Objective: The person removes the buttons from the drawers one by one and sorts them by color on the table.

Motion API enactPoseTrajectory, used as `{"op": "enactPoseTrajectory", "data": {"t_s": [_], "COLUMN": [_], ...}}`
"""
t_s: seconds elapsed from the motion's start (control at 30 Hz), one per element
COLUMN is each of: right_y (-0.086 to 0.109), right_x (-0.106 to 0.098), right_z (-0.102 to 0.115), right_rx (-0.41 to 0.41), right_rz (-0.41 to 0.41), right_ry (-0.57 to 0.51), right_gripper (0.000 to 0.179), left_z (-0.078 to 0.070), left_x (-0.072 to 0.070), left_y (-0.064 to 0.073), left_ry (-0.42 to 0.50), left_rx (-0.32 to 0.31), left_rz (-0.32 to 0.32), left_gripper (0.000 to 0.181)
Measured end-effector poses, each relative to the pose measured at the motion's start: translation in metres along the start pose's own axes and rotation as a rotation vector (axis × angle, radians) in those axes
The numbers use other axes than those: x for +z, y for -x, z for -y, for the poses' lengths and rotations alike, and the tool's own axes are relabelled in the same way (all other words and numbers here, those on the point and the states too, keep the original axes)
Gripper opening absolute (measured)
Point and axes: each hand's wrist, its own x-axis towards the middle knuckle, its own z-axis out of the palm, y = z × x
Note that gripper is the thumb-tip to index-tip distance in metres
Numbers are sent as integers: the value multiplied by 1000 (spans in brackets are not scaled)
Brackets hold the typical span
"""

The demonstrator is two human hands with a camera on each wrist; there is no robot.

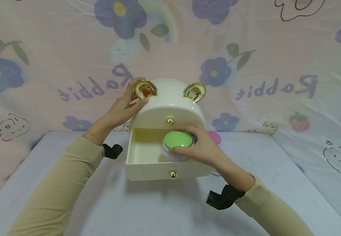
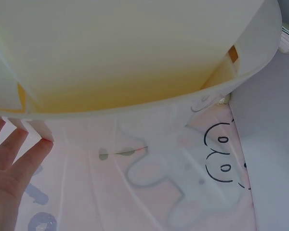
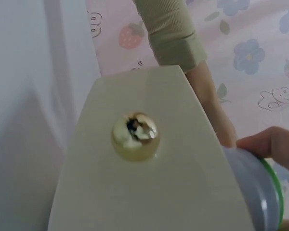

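Cream box (image 1: 170, 93), standing toward the surface's (image 1: 158, 209) far edge, drawer (image 1: 149, 171) pulled out. Green-topped container (image 1: 178, 139), at the drawer's opening toward its front right corner, grasped by right hand (image 1: 204, 146). Left hand (image 1: 120, 109): gripping box beside gold left ear (image 1: 146, 89). Pink-topped item (image 1: 215, 137): right of box, partly hidden.

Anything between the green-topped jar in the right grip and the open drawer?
Nothing visible: the right grip holds the green-topped jar at the open drawer, behind its front panel. What lies directly beneath is hidden.
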Motion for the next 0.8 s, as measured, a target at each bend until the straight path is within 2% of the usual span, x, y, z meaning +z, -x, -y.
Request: {"op": "enactPoseTrajectory", "data": {"t_s": [0.27, 0.5, 0.8], "right_y": [7, 13, 23], "right_x": [-18, -29, -38], "right_z": [-11, -23, -52], "right_rx": [65, 19, -40], "right_rz": [-80, -168, -303], "right_ry": [-48, -130, -222], "right_gripper": [49, 49, 51], "left_z": [1, 2, 1], "left_x": [-1, -2, -3], "left_y": [-1, 1, 1], "left_ry": [2, 1, -4], "left_rx": [16, 20, 11], "left_rz": [4, 5, 12], "left_gripper": [63, 64, 64]}}
